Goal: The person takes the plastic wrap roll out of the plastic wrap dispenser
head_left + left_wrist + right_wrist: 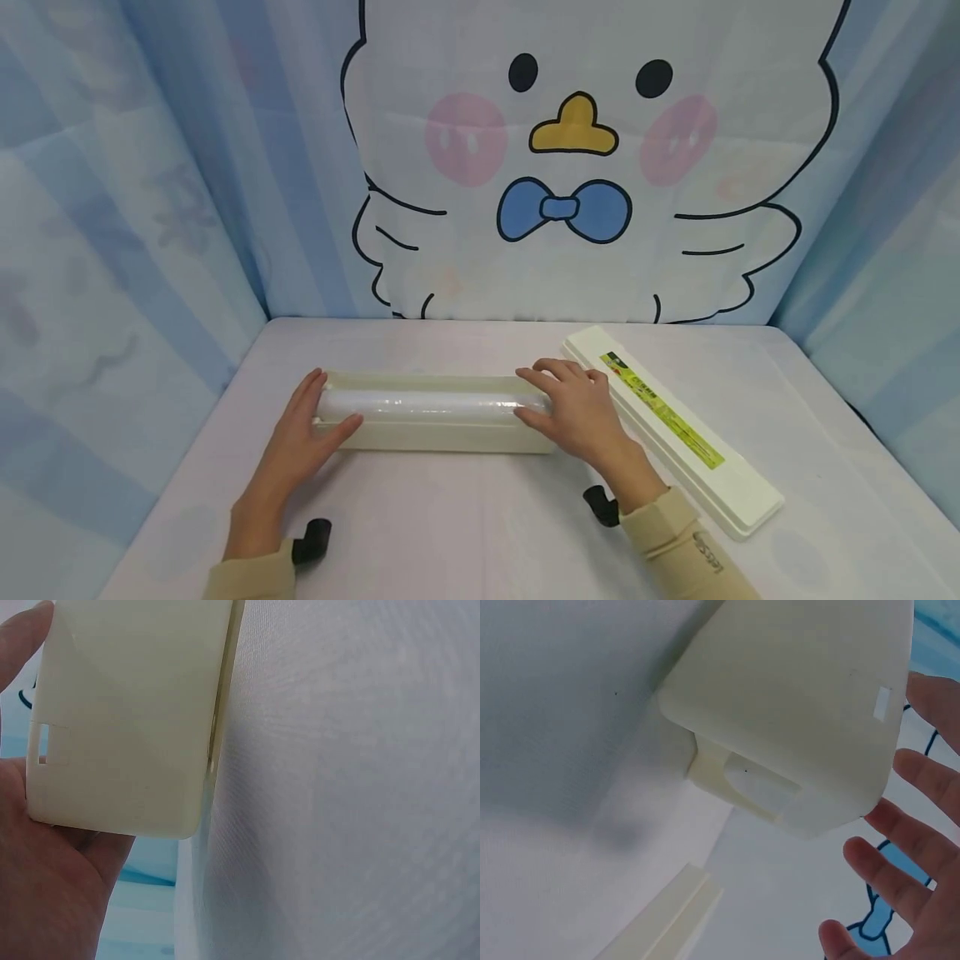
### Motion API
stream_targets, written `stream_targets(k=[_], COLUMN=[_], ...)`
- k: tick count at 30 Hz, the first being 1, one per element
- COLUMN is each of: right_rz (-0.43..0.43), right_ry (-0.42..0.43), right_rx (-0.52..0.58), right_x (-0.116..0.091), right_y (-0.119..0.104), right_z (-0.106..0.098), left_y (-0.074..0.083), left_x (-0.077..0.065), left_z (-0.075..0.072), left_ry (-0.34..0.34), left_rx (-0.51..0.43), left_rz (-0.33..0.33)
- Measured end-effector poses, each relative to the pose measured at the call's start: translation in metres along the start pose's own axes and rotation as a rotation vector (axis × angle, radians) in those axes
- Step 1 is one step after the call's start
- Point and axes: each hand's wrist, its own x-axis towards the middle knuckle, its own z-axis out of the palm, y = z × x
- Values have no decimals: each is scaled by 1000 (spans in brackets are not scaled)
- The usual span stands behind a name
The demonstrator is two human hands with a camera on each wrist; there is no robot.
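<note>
A long cream plastic dispenser box (450, 438) lies lidless on the table, with a shiny roll of cling film (435, 404) inside it. My left hand (303, 442) holds the box's left end, thumb over the front edge and fingers at the back. The left wrist view shows the flat end wall (127, 720) against that hand. At the right end of the box is my right hand (573, 408), its fingers spread; thumb and fingertips are over the end of the roll. In the right wrist view its fingers (907, 832) are splayed beside the box's end, several touching nothing.
A long cream lid (675, 425) with a yellow-green label lies slantwise to the right of the box, close to the right forearm. The table (450, 525) has a pale cloth. Behind it hangs a curtain (300, 167) with a cartoon face.
</note>
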Motion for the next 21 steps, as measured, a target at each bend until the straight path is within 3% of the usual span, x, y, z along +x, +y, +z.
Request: stream_targets(k=[10, 21], right_rz=[-24, -16], right_ry=[-44, -148], right_rx=[-22, -5], right_x=[3, 9], right_y=[0, 2], right_z=[1, 3], left_y=[1, 1], left_x=[0, -1], left_z=[0, 0], left_ry=[2, -1], left_rx=[6, 5], left_rz=[3, -3])
